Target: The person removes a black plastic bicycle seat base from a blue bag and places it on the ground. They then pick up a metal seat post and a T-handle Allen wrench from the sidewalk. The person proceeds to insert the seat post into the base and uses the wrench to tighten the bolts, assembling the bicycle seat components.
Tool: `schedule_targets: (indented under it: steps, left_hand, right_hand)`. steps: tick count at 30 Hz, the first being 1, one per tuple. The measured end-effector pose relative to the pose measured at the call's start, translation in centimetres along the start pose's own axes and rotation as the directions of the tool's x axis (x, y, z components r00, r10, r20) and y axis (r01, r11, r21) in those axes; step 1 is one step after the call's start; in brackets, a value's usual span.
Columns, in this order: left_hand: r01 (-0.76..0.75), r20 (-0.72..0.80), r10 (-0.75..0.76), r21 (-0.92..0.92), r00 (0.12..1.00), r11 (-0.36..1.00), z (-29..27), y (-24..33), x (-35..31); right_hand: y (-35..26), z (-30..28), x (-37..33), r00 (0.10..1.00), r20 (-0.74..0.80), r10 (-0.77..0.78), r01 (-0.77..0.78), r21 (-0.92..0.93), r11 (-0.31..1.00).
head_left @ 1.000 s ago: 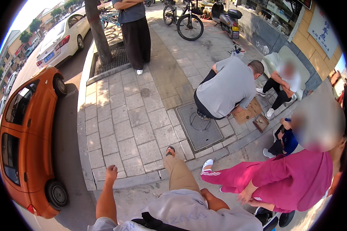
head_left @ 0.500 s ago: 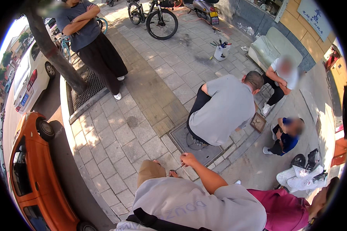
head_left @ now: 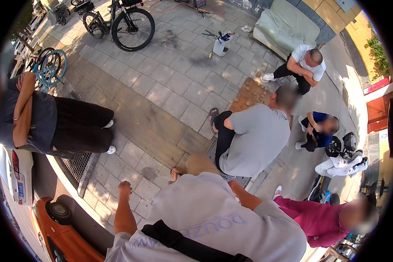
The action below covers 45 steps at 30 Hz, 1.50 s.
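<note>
My left hand (head_left: 124,187) hangs beside my body over the grey paving, its fingers loosely curled and nothing visible in them. My right forearm (head_left: 245,195) comes out past my pale printed shirt (head_left: 214,209); the hand at its end is hidden, so its fingers do not show. It is nearest to a person in a grey shirt (head_left: 257,139), who sits low with their back partly to me. Beyond that person lies a brown wooden game board (head_left: 238,98) with several round pieces on it. A black strap (head_left: 192,244) crosses my shirt.
A person with folded arms (head_left: 24,113) stands at left. Others sit in white (head_left: 310,65) and blue (head_left: 321,131); one in magenta (head_left: 310,218) is close at right. A white bucket of tools (head_left: 221,47), bicycle (head_left: 133,28), covered sofa (head_left: 288,22) and orange car (head_left: 67,236) surround the pavement.
The view has shifted and turned. My left hand has come into sight, while my right hand has dropped behind my shirt. More of the game board shows, and the standing person appears farther left.
</note>
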<state>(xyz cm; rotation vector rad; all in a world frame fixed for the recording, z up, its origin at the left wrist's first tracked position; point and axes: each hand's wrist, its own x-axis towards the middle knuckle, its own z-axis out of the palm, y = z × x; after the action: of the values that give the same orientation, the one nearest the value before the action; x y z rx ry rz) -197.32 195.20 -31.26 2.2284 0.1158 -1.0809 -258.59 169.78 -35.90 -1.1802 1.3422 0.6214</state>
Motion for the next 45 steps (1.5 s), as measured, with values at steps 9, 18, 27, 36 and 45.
schedule_targets:
  steps: [9, 18, 27, 36, 45]
  left_hand:
    - [-0.351, -0.074, 0.343, -0.18, 0.936, 0.919, 8.4, 44.4, 15.1]
    - [-0.182, 0.457, -0.145, 0.597, 0.877, 0.781, 18.2, 44.1, 19.8]
    - [-0.212, 0.483, -0.21, 0.679, 0.85, 0.703, 25.3, 70.5, 40.2]
    - [-0.32, 0.142, 0.327, -0.072, 0.934, 0.945, 32.1, 123.6, 59.3]
    - [-0.438, 0.12, 0.422, 0.308, 0.898, 0.845, 40.8, 131.3, 64.2]
  right_hand:
    - [-21.0, -12.2, 15.3, 0.976, -0.2, -0.09, 0.068, -0.114, 0.991]
    - [-57.1, -46.9, 20.1, 0.918, -0.393, 0.061, 0.146, 0.475, 0.868]
    - [-71.4, -58.9, 28.6, 0.925, -0.313, 0.214, -0.038, 0.485, 0.874]
    - [-79.9, -62.6, 35.4, 0.963, -0.199, 0.18, -0.116, 0.295, 0.948]
    - [-104.7, -90.4, 47.7, 0.959, -0.087, 0.269, -0.24, 0.251, 0.938]
